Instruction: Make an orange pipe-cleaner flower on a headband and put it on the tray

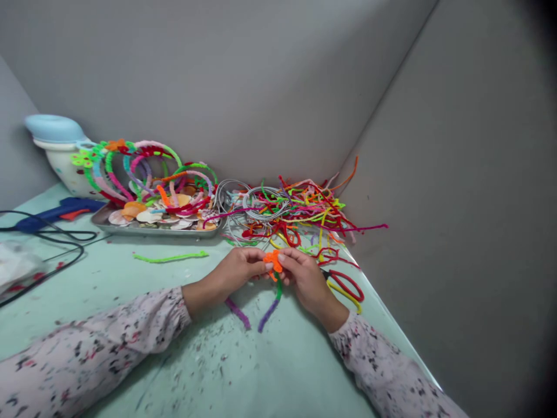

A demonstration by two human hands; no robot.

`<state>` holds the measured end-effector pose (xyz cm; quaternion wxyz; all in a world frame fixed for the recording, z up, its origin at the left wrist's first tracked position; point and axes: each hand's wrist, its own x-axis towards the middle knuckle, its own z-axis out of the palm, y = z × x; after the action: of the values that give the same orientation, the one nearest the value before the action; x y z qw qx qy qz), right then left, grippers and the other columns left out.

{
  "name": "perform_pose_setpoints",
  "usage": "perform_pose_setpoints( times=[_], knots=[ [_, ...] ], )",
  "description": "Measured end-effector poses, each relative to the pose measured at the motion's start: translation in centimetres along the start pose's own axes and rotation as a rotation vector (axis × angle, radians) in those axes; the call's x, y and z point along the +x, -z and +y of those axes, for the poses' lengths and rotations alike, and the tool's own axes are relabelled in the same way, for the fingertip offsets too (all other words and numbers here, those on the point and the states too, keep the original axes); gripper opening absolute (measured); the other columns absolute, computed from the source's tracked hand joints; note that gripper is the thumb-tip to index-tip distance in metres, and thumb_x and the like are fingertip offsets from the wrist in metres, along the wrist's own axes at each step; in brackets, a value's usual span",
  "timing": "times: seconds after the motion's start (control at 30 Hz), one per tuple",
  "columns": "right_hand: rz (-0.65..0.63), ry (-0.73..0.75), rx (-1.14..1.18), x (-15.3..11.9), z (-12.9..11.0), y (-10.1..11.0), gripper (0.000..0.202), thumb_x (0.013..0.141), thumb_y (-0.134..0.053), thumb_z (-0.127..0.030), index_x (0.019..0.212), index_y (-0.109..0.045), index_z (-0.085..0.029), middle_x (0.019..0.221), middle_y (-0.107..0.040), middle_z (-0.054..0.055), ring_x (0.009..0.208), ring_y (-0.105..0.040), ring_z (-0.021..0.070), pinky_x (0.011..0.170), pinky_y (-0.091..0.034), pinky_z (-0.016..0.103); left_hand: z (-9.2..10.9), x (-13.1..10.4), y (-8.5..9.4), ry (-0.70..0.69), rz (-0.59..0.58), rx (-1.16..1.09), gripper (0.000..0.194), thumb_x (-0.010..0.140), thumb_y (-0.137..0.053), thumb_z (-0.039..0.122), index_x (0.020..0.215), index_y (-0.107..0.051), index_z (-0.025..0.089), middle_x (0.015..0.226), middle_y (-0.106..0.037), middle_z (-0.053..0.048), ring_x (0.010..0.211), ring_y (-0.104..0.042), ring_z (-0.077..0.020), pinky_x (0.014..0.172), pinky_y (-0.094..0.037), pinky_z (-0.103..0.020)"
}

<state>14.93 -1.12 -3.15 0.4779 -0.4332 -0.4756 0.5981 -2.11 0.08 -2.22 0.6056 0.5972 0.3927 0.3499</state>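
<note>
An orange pipe-cleaner flower (273, 261) is pinched between both hands near the middle of the table. My left hand (237, 270) has its thumb and fingers closed on the flower's left side. On its right side my right hand (304, 276) grips it the same way. Below the flower hangs a fuzzy band (268, 314), green near the top and purple at its end. Another purple end (238, 313) shows under my left hand; the part between is hidden by the hands.
A metal tray (156, 231) holds shells and colourful fuzzy hoops. Right of it lie wire coils (265, 203) and a pipe-cleaner pile (313, 209). Red-handled scissors (346, 284) lie beside my right hand. A blue glue gun (56, 213), its cable and a green pipe cleaner (171, 257) are left.
</note>
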Motion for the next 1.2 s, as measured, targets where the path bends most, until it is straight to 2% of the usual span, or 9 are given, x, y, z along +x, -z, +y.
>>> perform_pose_setpoints(
  times=[0.13,0.3,0.53,0.87,1.0,1.1,1.2],
  knots=[
    [-0.037,-0.078,0.13,0.1,0.1,0.1,0.021,0.073,-0.069,-0.032,0.083,-0.064,-0.015,0.059,-0.058,-0.002,0.049,-0.048,0.0067,0.044,-0.033,0.016,-0.2,0.1,0.0,-0.018,-0.048,-0.03,0.018,0.075,-0.064,0.031,0.079,-0.066,0.014,0.069,-0.064,-0.002,0.062,-0.052,-0.011,0.06,-0.039,-0.024],
    [-0.09,-0.107,0.185,0.2,0.1,0.4,0.023,0.073,-0.071,-0.032,0.086,-0.064,-0.014,0.061,-0.059,-0.001,0.049,-0.049,0.0059,0.044,-0.035,0.015,-0.5,0.0,0.1,0.022,-0.072,-0.119,0.019,0.074,-0.066,0.032,0.078,-0.064,0.014,0.068,-0.06,-0.001,0.061,-0.051,-0.0102,0.061,-0.039,-0.024],
    [-0.133,-0.118,0.215,0.2,0.3,0.6,0.023,0.075,-0.07,-0.035,0.085,-0.063,-0.015,0.067,-0.061,0.0,0.05,-0.05,0.0058,0.043,-0.035,0.015,-0.2,0.1,0.1,0.023,0.009,-0.022,0.019,0.069,-0.068,0.031,0.075,-0.063,0.014,0.064,-0.057,0.001,0.057,-0.047,-0.0095,0.058,-0.036,-0.023],
    [-0.054,-0.114,0.192,0.1,0.1,0.1,0.025,0.072,-0.072,-0.034,0.085,-0.064,-0.014,0.06,-0.059,-0.002,0.048,-0.049,0.0054,0.042,-0.036,0.015,-0.2,0.0,0.0,-0.033,0.069,-0.05,0.017,0.07,-0.068,0.03,0.078,-0.069,0.015,0.07,-0.065,0.0,0.062,-0.053,-0.0104,0.063,-0.041,-0.023],
    [-0.049,-0.076,0.196,-0.2,0.0,-0.2,0.023,0.073,-0.071,-0.032,0.086,-0.064,-0.014,0.064,-0.061,-0.001,0.051,-0.053,0.0058,0.044,-0.038,0.014,-0.4,0.0,0.0,-0.109,0.13,0.025,0.017,0.073,-0.065,0.028,0.084,-0.071,0.015,0.078,-0.069,-0.002,0.069,-0.057,-0.013,0.067,-0.043,-0.024],
    [-0.065,-0.067,0.177,-0.4,-0.2,-0.4,0.022,0.072,-0.071,-0.029,0.087,-0.064,-0.014,0.071,-0.064,0.0,0.055,-0.056,0.0066,0.046,-0.04,0.015,-0.3,0.0,-0.2,-0.096,0.204,0.058,0.017,0.073,-0.064,0.026,0.085,-0.069,0.014,0.077,-0.068,-0.002,0.068,-0.057,-0.0128,0.065,-0.042,-0.023],
    [-0.084,-0.058,0.149,-0.3,-0.3,-0.4,0.021,0.072,-0.07,-0.028,0.088,-0.064,-0.015,0.077,-0.066,0.002,0.059,-0.059,0.0079,0.047,-0.04,0.016,-0.2,0.0,-0.4,-0.06,0.226,0.051,0.016,0.072,-0.065,0.026,0.082,-0.068,0.014,0.07,-0.066,0.0,0.062,-0.054,-0.0117,0.06,-0.041,-0.022]
  ],
)
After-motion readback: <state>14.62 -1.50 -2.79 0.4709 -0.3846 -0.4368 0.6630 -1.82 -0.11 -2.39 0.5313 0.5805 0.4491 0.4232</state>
